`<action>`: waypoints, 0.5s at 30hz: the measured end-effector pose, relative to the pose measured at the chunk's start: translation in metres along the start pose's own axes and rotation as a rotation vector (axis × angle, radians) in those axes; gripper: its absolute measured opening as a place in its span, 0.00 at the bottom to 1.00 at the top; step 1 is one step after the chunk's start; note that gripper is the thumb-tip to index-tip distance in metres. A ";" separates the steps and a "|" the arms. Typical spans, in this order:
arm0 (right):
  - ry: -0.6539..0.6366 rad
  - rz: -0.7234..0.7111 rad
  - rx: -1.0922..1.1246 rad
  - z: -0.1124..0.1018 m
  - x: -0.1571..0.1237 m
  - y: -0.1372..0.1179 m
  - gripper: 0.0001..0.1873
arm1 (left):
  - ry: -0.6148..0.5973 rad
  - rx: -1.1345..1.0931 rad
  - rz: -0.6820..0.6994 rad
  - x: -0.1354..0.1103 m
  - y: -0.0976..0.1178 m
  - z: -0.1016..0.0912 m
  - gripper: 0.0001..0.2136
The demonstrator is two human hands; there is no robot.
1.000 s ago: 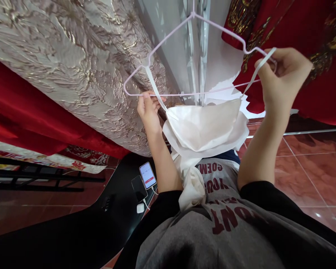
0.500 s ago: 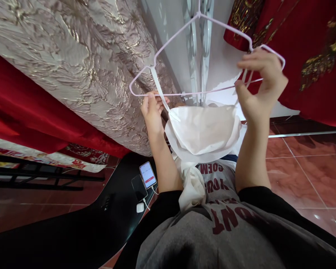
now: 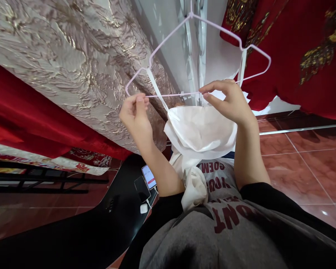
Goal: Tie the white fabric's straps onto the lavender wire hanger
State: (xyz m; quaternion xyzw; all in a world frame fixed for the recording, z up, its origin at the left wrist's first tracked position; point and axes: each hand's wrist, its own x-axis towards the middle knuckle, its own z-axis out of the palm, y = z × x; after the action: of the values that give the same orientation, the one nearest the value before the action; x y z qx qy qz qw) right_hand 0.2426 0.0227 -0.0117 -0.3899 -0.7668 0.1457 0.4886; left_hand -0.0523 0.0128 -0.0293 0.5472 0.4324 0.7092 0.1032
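Note:
A pale pink clothes hanger (image 3: 172, 39) hangs at the top middle, its hook cut off by the frame edge. From its two shoulder notches run the thin straps of a white garment (image 3: 203, 127), whose cloth drops in front of my body and bunches lower down. My left hand (image 3: 138, 112) is closed on the hanger's bottom bar near the left corner, outside the left strap. With thumb and fingertips, my right hand (image 3: 231, 99) pinches the same bar about its middle. The right strap (image 3: 243, 67) sits in its notch, clear of my fingers.
Silvery textured fabric (image 3: 81, 63) and red cloth hang on the left, with more red gold-trimmed fabric (image 3: 296, 59) on the right. On a black bench (image 3: 100, 220) lie two phones, the dark one (image 3: 142, 189) nearer, and a small white case (image 3: 143, 208). Red tiles (image 3: 302, 164) cover the floor.
My right hand has left the right strap and moved left and down to the middle of the bar. My left hand has slid outward, left of its strap.

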 end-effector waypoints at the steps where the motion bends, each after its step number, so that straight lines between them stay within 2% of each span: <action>1: 0.002 0.005 -0.004 -0.001 0.000 -0.001 0.09 | -0.015 -0.001 0.031 -0.001 0.003 0.003 0.12; 4: 0.026 0.017 -0.019 -0.003 0.000 -0.001 0.07 | -0.096 -0.006 0.041 -0.008 0.009 0.020 0.16; 8: 0.048 0.033 -0.005 -0.003 0.000 -0.001 0.07 | -0.181 -0.094 -0.068 -0.012 0.013 0.038 0.18; 10: 0.047 0.041 0.005 -0.003 0.000 -0.002 0.06 | -0.140 -0.153 -0.087 -0.006 0.019 0.041 0.21; 13: 0.044 0.048 0.010 -0.003 0.000 -0.001 0.06 | -0.041 -0.255 -0.026 0.012 0.035 0.041 0.31; 15: 0.037 0.044 0.013 -0.003 0.000 -0.001 0.06 | -0.030 -0.274 -0.052 0.024 0.045 0.039 0.31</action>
State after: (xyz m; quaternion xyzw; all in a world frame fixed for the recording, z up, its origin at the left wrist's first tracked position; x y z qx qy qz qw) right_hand 0.2451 0.0214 -0.0099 -0.4063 -0.7478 0.1541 0.5020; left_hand -0.0124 0.0199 0.0213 0.5269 0.3439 0.7506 0.2017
